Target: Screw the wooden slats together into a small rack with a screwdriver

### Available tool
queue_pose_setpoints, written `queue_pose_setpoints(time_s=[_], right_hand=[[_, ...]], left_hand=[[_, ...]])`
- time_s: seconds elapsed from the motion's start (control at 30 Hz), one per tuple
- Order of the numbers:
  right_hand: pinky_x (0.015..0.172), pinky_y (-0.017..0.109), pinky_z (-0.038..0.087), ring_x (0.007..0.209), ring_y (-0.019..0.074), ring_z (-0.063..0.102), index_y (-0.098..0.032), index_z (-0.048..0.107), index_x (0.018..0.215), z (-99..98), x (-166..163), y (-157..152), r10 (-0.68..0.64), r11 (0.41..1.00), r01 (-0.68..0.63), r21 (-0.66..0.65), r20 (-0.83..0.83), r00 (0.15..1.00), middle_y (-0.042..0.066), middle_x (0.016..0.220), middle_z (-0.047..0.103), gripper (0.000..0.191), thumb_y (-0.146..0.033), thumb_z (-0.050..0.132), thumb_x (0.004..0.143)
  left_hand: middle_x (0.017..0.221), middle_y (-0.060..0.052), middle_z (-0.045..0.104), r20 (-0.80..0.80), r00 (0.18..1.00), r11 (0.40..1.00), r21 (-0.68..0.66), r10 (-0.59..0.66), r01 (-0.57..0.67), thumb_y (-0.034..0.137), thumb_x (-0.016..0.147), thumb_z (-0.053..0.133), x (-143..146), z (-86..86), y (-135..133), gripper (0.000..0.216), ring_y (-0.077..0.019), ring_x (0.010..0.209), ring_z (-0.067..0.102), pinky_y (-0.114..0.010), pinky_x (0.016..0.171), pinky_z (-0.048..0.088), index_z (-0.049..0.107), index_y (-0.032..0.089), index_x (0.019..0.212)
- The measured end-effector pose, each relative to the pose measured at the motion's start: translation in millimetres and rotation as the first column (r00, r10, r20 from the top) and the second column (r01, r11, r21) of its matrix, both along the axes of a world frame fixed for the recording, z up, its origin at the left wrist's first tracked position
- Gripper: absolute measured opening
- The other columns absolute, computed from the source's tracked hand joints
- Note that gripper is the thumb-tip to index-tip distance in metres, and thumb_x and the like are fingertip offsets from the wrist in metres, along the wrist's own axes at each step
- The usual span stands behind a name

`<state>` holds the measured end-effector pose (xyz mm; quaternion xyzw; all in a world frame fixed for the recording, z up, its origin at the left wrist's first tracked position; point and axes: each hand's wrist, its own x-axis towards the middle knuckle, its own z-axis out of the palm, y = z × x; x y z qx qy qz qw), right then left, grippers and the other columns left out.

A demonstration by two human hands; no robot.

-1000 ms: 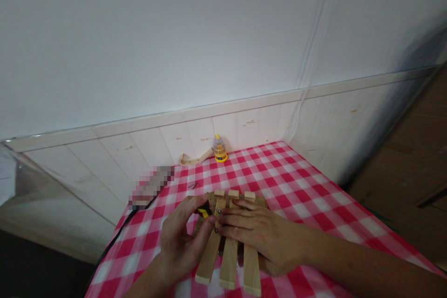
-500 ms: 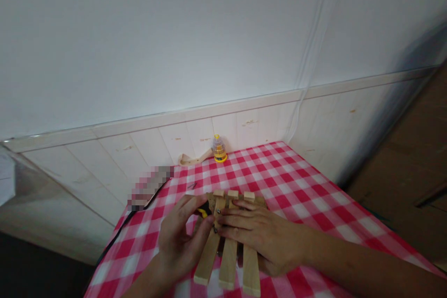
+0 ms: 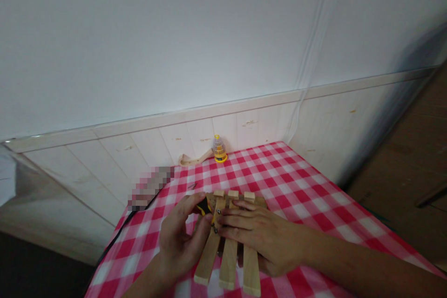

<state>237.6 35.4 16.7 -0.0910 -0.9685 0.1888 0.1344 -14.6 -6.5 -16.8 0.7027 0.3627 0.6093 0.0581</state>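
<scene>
Wooden slat frame: three pale parallel slats on crosspieces, lying flat on the red-and-white checked tablecloth, directly under the fingers of both hands.

Left hand: fingers curled, thumb and forefinger pinched around a small yellow-and-black tool. The kind of tool cannot be made out. It sits against the leftmost slat, right beside the tips of the right fingers.

Right hand: fingers extended and gripping nothing, pressed flat across the tops of the slats. The fingertips reach the leftmost slat, next to two small metal fasteners. The far slat ends project just beyond these fingers; the near ends extend back past both palms.

Just beyond the left fingers lies a small dark item, too small to identify. Well beyond all fingers, a small yellow plastic object stands at the foot of the wall panelling, with a beige strap lying next to it. Left of the left fingers, a black cable runs along the cloth edge.
</scene>
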Motion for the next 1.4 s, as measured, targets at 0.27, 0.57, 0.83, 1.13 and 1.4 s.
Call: queue_pose_setpoints(time_s=[0.27, 0.57, 0.83, 1.13, 1.4], right_hand=[[0.13, 0.042, 0.008, 0.15, 0.0227, 0.04, -0.014, 0.045, 0.155, 3.3, 0.4, 0.0, 0.007, 1.0, -0.007, 0.022, 0.008, 1.0, 0.013, 0.159, 0.05, 0.065, -0.026, 0.059, 0.092], [0.13, 0.045, 0.01, 0.149, 0.0241, 0.042, -0.018, 0.042, 0.157, 0.5, -0.3, 0.5, 0.01, 1.0, -0.01, -0.029, -0.008, 1.0, 0.013, 0.158, 0.051, 0.071, -0.024, 0.062, 0.089], [0.13, 0.045, 0.011, 0.15, 0.0244, 0.041, -0.016, 0.043, 0.156, 1.9, -0.1, 0.8, 0.007, 1.0, -0.006, -0.007, 0.011, 1.0, 0.013, 0.158, 0.051, 0.066, -0.027, 0.059, 0.093], [0.129, 0.043, 0.012, 0.149, 0.0235, 0.042, -0.016, 0.045, 0.154, 0.0, -0.7, 1.1, 0.003, 1.0, -0.003, 0.002, 0.002, 1.0, 0.013, 0.156, 0.053, 0.065, -0.028, 0.06, 0.092], [0.13, 0.045, 0.012, 0.15, 0.0241, 0.042, -0.017, 0.045, 0.154, -3.0, 0.0, 1.4, 0.005, 1.0, -0.005, 0.003, -0.016, 1.0, 0.013, 0.157, 0.052, 0.067, -0.027, 0.062, 0.09]], left_hand=[[0.108, -0.007, 0.07, -0.023, 0.999, 0.999, 0.023, 0.03, -0.029, 0.008, 0.087, 0.073, 0.9, 6.8, 2.6, 0.049, -0.0173, 0.093, 0.068, -0.026, 0.075, 0.062, 0.063, 0.024, 0.132], [0.113, -0.006, 0.07, 0.001, 1.0, 0.999, -0.039, 0.019, -0.019, 0.005, 0.089, 0.07, -0.4, -0.8, 2.7, 0.054, -0.0154, 0.095, 0.069, -0.026, 0.08, 0.06, 0.06, 0.026, 0.137], [0.115, -0.006, 0.069, 0.006, 0.998, 0.998, -0.04, -0.055, 0.055, 0.002, 0.09, 0.067, 3.1, 3.4, 1.7, 0.058, -0.0145, 0.098, 0.066, -0.025, 0.081, 0.059, 0.058, 0.026, 0.142], [0.113, -0.007, 0.071, -0.018, 0.998, 0.998, -0.017, -0.065, 0.064, 0.002, 0.09, 0.067, 2.3, 6.3, 1.2, 0.059, -0.0165, 0.097, 0.067, -0.027, 0.078, 0.059, 0.058, 0.025, 0.144], [0.111, -0.006, 0.072, -0.007, 0.998, 0.998, -0.018, -0.056, 0.055, 0.002, 0.089, 0.067, 2.2, 5.3, 0.2, 0.058, -0.015, 0.093, 0.068, -0.026, 0.079, 0.06, 0.059, 0.026, 0.142]])
